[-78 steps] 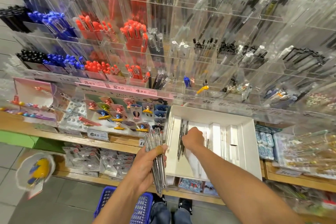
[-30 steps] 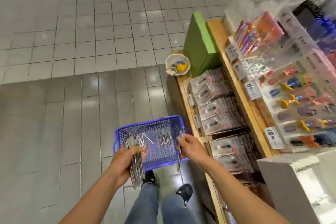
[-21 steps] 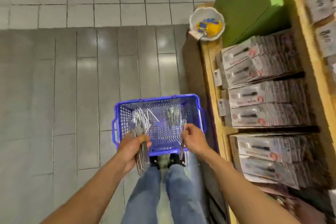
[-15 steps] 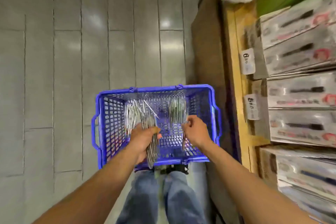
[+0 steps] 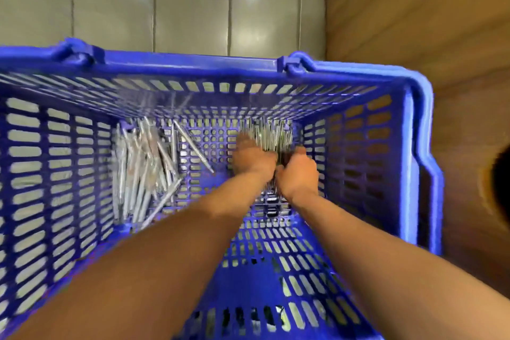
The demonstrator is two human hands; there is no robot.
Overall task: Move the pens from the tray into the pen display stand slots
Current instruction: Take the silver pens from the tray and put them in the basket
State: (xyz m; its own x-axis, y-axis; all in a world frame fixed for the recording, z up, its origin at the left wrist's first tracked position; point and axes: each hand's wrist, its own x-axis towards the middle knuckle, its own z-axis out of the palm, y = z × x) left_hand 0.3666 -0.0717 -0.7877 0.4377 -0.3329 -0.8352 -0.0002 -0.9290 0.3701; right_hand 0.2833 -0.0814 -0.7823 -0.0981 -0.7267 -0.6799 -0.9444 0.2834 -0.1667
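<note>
Both hands reach down to the floor of a blue basket (image 5: 414,146), side by side and touching; the left hand (image 5: 255,159) and the right hand (image 5: 299,171) are on a bunch of silver pens (image 5: 271,134) at the far right of the basket floor, fingers curled over the bunch, though blur hides the exact grip; a second heap of pens (image 5: 143,165) lies loose on the left of the basket floor, well apart from the hands, with a few pens splayed at angles toward the middle; beyond the far rim shows grey tiled floor (image 5: 179,3); to the right stands a wooden panel (image 5: 427,14).
</note>
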